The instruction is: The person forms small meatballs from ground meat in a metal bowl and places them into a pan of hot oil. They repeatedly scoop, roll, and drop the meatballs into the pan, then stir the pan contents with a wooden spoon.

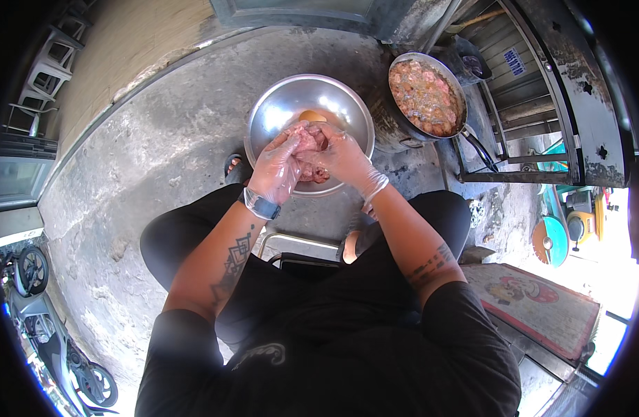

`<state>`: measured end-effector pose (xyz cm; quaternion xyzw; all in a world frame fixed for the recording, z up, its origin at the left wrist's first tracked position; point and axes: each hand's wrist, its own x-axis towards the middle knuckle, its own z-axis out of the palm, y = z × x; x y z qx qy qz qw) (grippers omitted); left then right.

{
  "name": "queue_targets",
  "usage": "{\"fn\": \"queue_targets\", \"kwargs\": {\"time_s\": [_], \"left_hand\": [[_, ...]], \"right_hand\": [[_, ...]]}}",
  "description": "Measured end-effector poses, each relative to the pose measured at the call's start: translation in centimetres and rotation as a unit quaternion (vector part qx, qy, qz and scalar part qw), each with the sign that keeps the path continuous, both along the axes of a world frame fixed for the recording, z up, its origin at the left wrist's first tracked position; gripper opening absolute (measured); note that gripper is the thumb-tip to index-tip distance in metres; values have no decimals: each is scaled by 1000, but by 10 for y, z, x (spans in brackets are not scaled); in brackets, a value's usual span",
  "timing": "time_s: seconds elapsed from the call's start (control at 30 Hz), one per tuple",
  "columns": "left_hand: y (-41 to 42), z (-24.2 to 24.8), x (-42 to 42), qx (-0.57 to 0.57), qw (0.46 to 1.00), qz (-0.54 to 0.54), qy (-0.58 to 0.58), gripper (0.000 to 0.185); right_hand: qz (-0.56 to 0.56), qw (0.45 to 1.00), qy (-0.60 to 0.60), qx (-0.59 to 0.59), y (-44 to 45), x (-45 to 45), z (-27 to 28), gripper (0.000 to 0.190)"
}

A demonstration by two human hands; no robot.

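Observation:
My left hand (280, 164) and my right hand (345, 156), both in clear plastic gloves, meet over a wide stainless-steel bowl (275, 101). Between them they hold a lump of raw pink meat (308, 139), which looks minced. More raw meat (314, 173) lies in the near part of the bowl, partly hidden by my hands. Just beyond my fingers a yellow-orange object (312, 115) shows inside the bowl; its kind is unclear. To the right, a frying pan (464, 104) holds many meat pieces (423, 96) in bubbling oil.
The pan rests on a round, blackened stove (389, 122), its handle (478, 148) pointing towards the metal-framed stand (538, 177) at right. A painted board (543, 307) lies at lower right. A motorcycle (53, 344) stands at far left, with stacked plastic stools (48, 68) above. Concrete floor (158, 125) surrounds the bowl.

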<state>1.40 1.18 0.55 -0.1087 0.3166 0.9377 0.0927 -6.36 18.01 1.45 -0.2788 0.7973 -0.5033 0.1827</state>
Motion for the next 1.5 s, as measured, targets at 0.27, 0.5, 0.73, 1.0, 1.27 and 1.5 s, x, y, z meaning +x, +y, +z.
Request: {"fn": "queue_targets", "kwargs": {"time_s": [0.27,0.5,0.73,1.0,1.27,1.5], "left_hand": [[5,8,-2,32,998,46,17,50],[4,17,1,47,998,36,17,51],[5,23,3,0,1000,1,12,52],[8,18,3,-228,970,11,85,60],[11,14,4,-190,970,137,59,50],[8,13,2,-238,967,49,80,50]], "right_hand": [[-17,977,-136,-161,-9,0,-18,42],[-33,957,-195,-211,-9,0,-13,34],[-53,957,-230,-169,-6,1,-4,36],[-134,820,-458,-315,-14,20,-14,44],[-134,710,-545,-426,-12,29,6,39],[-65,720,-554,-414,-7,32,17,31]]}}
